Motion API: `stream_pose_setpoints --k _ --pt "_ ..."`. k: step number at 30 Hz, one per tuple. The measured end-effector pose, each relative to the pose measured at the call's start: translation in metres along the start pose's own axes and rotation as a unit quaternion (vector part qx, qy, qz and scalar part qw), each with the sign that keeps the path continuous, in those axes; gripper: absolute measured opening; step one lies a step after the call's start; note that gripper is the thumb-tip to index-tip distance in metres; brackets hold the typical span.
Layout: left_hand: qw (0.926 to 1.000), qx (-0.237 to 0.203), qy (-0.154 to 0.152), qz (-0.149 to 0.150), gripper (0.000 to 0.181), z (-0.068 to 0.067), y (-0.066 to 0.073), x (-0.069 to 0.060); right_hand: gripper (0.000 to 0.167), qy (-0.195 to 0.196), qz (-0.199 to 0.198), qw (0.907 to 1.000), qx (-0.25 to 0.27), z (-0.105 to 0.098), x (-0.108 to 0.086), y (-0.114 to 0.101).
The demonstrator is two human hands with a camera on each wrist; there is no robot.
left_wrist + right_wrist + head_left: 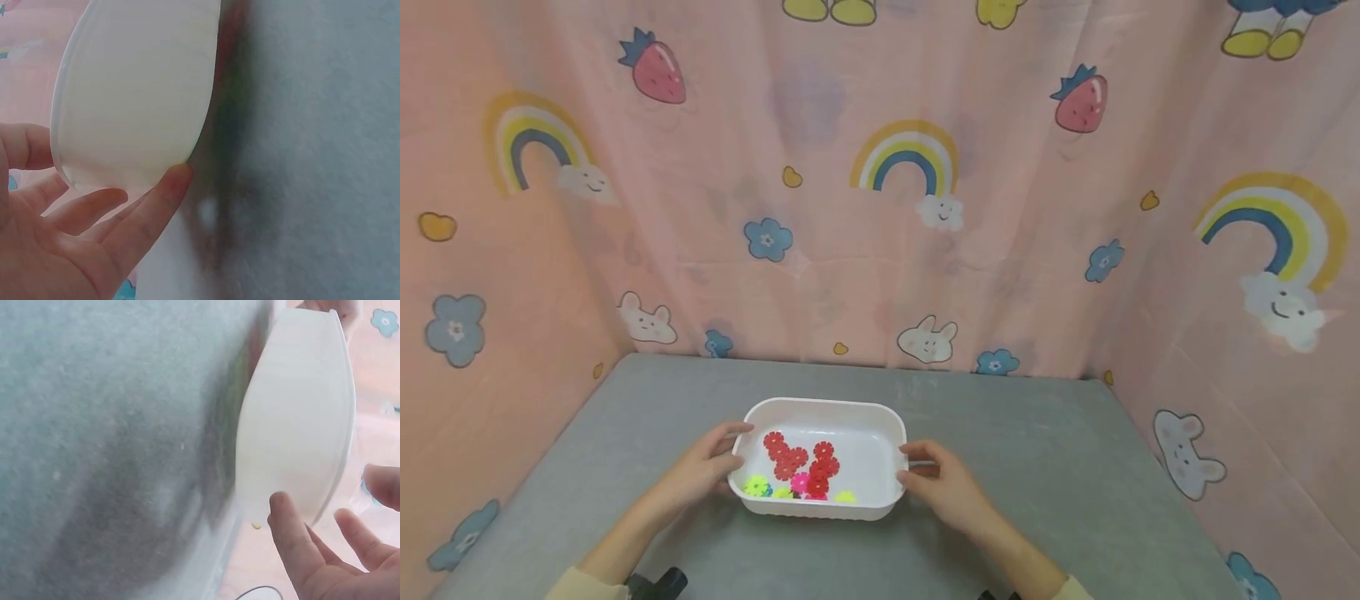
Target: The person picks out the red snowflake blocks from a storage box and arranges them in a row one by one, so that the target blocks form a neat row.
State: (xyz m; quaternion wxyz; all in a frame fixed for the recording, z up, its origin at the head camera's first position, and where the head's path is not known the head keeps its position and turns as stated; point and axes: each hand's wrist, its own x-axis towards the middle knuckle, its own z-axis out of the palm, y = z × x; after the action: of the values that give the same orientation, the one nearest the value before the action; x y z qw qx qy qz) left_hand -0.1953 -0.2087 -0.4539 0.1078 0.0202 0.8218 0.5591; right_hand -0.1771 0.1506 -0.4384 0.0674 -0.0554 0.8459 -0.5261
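Left hand is gripping the tray at its left end, right hand is holding the right (red discs are lying inside, lol).

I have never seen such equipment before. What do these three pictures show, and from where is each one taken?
No robot works here; a person uses two bare hands. The widest picture comes from a camera on the head, looking forward and down. The other two come from cameras worn on the left and right wrists, so each shows its own hand closely.

The left hand and the right hand hold a white tray between them, one at each end, over a grey table. Whether the tray touches the table is hard to tell. Inside lie flower-shaped red pieces, with yellow-green pieces and a pink piece nearer the front wall. Behind hangs a patterned pink curtain.
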Motion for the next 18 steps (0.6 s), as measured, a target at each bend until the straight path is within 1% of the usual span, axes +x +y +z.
stream_pose_setpoints --k 3,6,11,15,18 --pt "0.9999 -0.007 -0.001 -0.009 0.05 -0.004 -0.003 -0.004 0.034 0.014 -0.024 0.9992 -0.028 0.001 0.002 -0.003" --pt "0.9998 -0.014 -0.006 -0.011 0.05 -0.005 -0.005 -0.007 0.032 0.036 -0.047 0.9967 -0.055 -0.001 0.002 -0.007" --pt "0.9997 -0.009 -0.01 -0.018 0.051 -0.009 -0.01 -0.012 0.031 0.059 -0.081 0.9914 -0.085 0.001 0.004 -0.017" --pt "0.9997 0.0 -0.011 -0.019 0.051 -0.011 -0.012 -0.014 0.031 0.056 -0.11 0.9874 -0.098 0.006 0.006 -0.027" --pt "0.9998 0.001 -0.012 -0.019 0.051 -0.012 -0.013 -0.016 0.03 0.04 -0.129 0.986 -0.097 0.011 0.007 -0.032"
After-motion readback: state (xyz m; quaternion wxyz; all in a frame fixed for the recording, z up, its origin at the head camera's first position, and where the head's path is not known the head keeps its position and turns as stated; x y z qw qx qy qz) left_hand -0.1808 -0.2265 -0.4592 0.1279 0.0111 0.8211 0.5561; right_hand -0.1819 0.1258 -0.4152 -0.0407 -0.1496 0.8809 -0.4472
